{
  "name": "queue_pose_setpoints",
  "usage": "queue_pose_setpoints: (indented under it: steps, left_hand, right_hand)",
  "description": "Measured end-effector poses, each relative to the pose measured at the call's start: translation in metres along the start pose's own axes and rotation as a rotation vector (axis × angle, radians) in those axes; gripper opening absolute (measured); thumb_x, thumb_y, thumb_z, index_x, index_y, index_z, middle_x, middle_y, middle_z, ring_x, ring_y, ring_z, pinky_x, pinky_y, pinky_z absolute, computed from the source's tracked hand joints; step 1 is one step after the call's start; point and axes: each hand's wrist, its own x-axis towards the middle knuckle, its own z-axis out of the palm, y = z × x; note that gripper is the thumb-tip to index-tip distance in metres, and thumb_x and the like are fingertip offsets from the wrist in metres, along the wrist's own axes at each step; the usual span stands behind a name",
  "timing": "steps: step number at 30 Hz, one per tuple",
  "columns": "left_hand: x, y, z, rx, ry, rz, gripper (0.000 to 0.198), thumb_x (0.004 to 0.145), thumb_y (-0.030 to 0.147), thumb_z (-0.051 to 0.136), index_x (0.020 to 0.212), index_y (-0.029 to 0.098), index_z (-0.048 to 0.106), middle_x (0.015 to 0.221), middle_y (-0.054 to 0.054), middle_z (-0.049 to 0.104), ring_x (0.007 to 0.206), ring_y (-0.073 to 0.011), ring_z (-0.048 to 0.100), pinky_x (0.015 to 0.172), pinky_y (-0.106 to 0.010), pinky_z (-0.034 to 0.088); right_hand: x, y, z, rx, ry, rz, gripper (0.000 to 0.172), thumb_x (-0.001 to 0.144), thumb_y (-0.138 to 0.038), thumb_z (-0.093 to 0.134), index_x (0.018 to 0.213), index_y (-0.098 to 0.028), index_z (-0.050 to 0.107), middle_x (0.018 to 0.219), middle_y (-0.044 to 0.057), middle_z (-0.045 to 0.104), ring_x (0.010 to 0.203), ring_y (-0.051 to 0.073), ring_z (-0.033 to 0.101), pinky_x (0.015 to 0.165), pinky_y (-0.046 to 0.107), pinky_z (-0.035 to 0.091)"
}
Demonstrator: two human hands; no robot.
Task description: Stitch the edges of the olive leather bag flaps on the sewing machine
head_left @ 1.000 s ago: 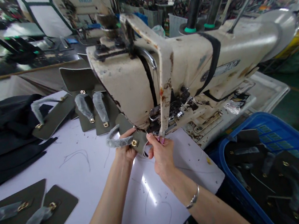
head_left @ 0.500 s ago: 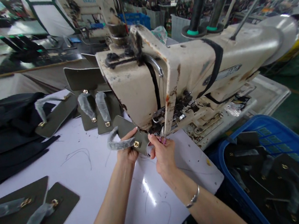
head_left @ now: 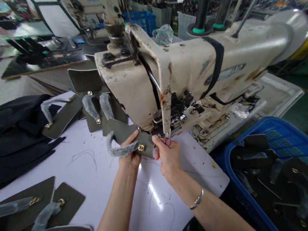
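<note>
A worn cream sewing machine (head_left: 193,72) fills the middle of the view. Under its head lies a dark olive leather panel (head_left: 122,131) with a gold ring and a plastic-wrapped strap (head_left: 118,149). My left hand (head_left: 130,152) grips this panel by the ring, thumb on top, fingers closed. My right hand (head_left: 168,155) pinches the panel's edge right at the needle area, fingers pressed together. A bracelet sits on my right wrist. The needle itself is hidden behind the machine's face plate.
More olive panels with wrapped straps lie at the lower left (head_left: 38,210) and behind the machine (head_left: 96,111). Black fabric (head_left: 6,135) is piled at the left. A blue crate (head_left: 274,145) of dark pieces stands at the right. Two thread cones (head_left: 202,7) stand on the machine.
The view shifted slightly. Both hands stay on the panel under the machine head, which has slid a little further left.
</note>
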Motion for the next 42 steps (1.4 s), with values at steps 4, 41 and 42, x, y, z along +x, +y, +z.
queue_pose_setpoints:
  steps: [4,41,42]
  left_hand:
    - [-0.003,-0.002,0.002,-0.013,0.003,0.018,0.014,0.079,0.004,0.066,0.092,0.009,0.071,0.086,-0.009,0.078,0.079,-0.0232,0.077,0.076,-0.028,0.065]
    - [-0.085,-0.049,0.024,-0.254,0.425,0.250,0.019,0.078,0.003,0.074,0.092,0.014,0.068,0.088,0.000,0.072,0.073,-0.0088,0.067,0.075,-0.020,0.059]
    - [-0.085,-0.049,0.024,-0.257,0.427,0.255,0.019,0.078,0.003,0.074,0.092,0.014,0.068,0.088,-0.001,0.072,0.073,-0.0089,0.067,0.074,-0.020,0.059]
  right_hand:
    - [0.003,0.002,0.000,0.011,-0.008,-0.004,0.036,0.070,-0.037,0.077,0.055,-0.017,0.050,0.044,-0.007,0.042,0.035,0.006,0.037,0.037,0.021,0.024]
    - [0.029,-0.033,-0.057,-0.632,-0.376,-0.160,0.046,0.077,-0.041,0.068,0.053,-0.021,0.034,0.055,-0.006,0.025,0.055,0.008,0.023,0.052,0.025,0.019]
    - [0.030,-0.034,-0.056,-0.637,-0.379,-0.157,0.046,0.077,-0.042,0.067,0.054,-0.021,0.034,0.055,-0.006,0.025,0.055,0.008,0.024,0.052,0.025,0.019]
